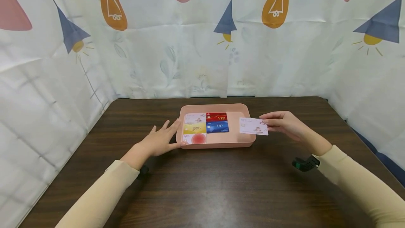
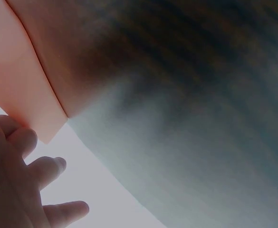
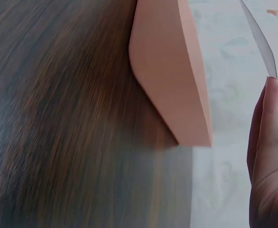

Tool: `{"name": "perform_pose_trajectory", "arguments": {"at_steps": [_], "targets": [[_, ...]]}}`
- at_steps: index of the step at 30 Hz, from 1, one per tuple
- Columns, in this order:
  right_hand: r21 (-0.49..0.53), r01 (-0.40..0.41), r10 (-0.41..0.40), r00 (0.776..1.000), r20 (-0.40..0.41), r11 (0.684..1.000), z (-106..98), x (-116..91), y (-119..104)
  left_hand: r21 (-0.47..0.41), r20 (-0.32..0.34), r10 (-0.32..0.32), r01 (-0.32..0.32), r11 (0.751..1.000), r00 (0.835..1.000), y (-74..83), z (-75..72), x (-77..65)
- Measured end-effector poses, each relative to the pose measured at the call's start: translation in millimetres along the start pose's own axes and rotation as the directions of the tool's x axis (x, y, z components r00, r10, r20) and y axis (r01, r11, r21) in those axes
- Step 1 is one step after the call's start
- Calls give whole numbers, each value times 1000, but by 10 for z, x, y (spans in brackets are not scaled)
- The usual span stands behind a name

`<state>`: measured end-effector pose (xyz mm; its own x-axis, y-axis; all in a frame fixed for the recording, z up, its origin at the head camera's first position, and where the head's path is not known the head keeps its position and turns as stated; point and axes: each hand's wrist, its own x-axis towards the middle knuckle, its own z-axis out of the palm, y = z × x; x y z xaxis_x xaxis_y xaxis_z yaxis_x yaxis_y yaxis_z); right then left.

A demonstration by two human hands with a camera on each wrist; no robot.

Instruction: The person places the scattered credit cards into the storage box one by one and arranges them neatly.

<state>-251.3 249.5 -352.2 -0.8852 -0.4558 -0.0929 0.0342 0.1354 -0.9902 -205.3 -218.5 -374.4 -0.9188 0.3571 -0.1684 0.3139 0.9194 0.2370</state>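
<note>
A pale pink VIP card [image 1: 253, 126] is pinched by its right end between the thumb and fingers of my right hand [image 1: 283, 124], over the right side of a pink tray [image 1: 218, 146]. Edge-on, the card [image 3: 262, 42] shows above the tray in the right wrist view. My left hand [image 1: 159, 140] rests at the tray's left rim with fingers spread. Inside the tray's left column lie another pale pink card [image 1: 194, 118], a yellow card [image 1: 194, 128] and a white card with a red circle [image 1: 193, 139]. Beside them lie a red VIP card [image 1: 216, 116] and a blue VIP card [image 1: 217, 126].
The tray stands toward the back of a dark wooden table [image 1: 215, 189]. Behind the table and along both sides hangs a white patterned curtain [image 1: 196, 55]. A dark wrist strap with a small device [image 1: 305, 163] sits on the right wrist.
</note>
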Motion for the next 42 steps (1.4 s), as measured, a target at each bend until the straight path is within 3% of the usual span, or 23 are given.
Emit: {"name": "perform_pose_trajectory", "arguments": {"at_steps": [14,30,42], "targets": [[-77,-24,29,998,59,997,339,287,-63,4,0,6,-6,1000,1000,21,-28,-7],[-26,-45,44,999,-23,999,825,505,-23,6,1,11,-11,1000,1000,12,-24,-7],[-119,-115,110,993,-48,986,957,652,60,10,-2,6,-6,1000,1000,6,-18,-4]]}}
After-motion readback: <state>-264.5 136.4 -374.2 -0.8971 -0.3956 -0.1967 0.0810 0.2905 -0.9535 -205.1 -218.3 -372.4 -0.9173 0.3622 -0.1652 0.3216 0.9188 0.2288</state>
